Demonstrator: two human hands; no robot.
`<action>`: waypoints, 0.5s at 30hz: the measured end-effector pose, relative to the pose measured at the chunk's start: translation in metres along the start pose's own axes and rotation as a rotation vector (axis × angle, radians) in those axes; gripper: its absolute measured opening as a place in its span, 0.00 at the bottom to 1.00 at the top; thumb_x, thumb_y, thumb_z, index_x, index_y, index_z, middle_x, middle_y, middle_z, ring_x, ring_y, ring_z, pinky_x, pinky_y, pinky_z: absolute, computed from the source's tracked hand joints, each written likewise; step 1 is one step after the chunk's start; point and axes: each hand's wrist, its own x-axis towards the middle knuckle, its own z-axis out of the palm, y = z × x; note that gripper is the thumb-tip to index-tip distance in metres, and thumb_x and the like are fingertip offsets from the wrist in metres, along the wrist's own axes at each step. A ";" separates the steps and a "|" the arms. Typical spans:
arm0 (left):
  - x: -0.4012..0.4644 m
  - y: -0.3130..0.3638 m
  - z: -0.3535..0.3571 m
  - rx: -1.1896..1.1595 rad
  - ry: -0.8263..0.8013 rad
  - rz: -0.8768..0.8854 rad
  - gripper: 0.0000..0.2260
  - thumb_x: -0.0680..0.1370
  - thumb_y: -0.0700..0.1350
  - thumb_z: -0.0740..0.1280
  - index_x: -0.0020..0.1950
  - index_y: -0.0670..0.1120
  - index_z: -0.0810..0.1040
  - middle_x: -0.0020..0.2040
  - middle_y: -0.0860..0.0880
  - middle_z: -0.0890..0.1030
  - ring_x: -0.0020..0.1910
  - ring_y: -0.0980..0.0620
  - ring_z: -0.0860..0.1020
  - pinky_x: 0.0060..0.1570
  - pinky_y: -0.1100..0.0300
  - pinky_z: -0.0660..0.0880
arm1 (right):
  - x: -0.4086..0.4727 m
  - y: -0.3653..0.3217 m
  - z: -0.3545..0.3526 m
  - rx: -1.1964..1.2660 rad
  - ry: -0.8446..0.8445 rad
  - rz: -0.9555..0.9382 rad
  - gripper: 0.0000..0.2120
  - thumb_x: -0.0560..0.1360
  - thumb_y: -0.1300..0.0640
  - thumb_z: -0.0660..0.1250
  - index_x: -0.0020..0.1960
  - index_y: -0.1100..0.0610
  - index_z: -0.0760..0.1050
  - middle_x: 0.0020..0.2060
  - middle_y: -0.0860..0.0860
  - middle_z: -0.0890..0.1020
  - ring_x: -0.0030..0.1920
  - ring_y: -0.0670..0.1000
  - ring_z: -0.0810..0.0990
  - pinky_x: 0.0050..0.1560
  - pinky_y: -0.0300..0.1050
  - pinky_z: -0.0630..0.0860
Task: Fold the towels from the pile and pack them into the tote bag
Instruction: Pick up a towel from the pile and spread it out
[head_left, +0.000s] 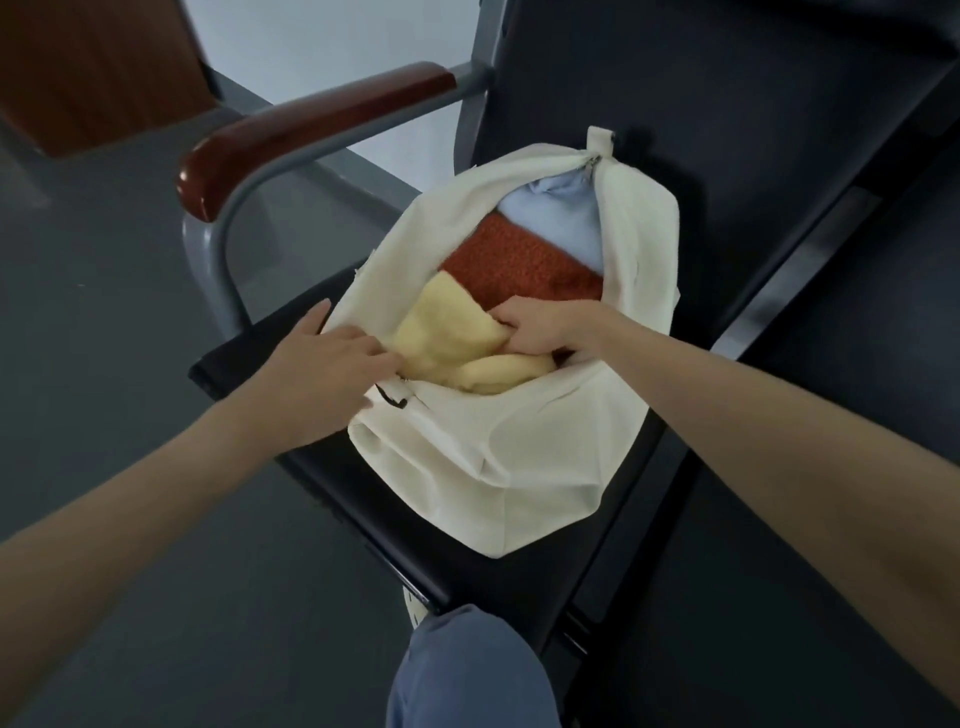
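Packing step: yellow towel (457, 343) is being pushed into the tote bag (519, 441) by the right hand (540, 325), fingers curled into it. Bag rim is held apart by the left hand (322, 379), fingers extended (grip unclear). Beyond the right hand, orange towel (519, 265) and blue towel (556, 218) are already packed. Next: towel to be flattened down.

A cream canvas tote bag (519, 447) sits on a dark seat, its mouth gaping open toward the viewer, the fabric slumped and creased. A zipper end and a small cloth tab (600, 143) stand at the far end of the opening. Inside lie three towels in a row. A pale blue towel (556, 218) is farthest, tucked under the far rim. A rust-orange towel (519, 270) with a nubbly texture lies in the middle. A soft yellow towel (452, 338), loosely bunched, lies nearest, just inside the near rim of the bag.
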 end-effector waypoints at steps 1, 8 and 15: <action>0.001 0.000 0.000 0.042 0.070 0.035 0.21 0.66 0.38 0.74 0.56 0.52 0.76 0.49 0.54 0.80 0.54 0.48 0.79 0.69 0.36 0.60 | 0.000 -0.001 -0.002 -0.081 -0.035 -0.005 0.17 0.75 0.62 0.63 0.63 0.55 0.74 0.56 0.51 0.78 0.57 0.52 0.77 0.58 0.49 0.76; -0.012 0.017 -0.007 0.136 0.305 0.081 0.18 0.61 0.32 0.58 0.44 0.45 0.80 0.45 0.44 0.81 0.48 0.40 0.80 0.57 0.32 0.71 | 0.008 -0.011 0.009 0.016 -0.003 -0.097 0.09 0.73 0.61 0.69 0.42 0.47 0.74 0.40 0.45 0.78 0.45 0.48 0.77 0.44 0.42 0.75; -0.009 0.018 0.000 0.050 0.193 0.036 0.27 0.57 0.29 0.67 0.51 0.49 0.80 0.54 0.42 0.80 0.58 0.41 0.78 0.60 0.33 0.70 | 0.007 -0.026 0.006 -0.366 -0.024 -0.066 0.19 0.66 0.53 0.77 0.50 0.59 0.73 0.43 0.53 0.79 0.43 0.55 0.80 0.44 0.52 0.80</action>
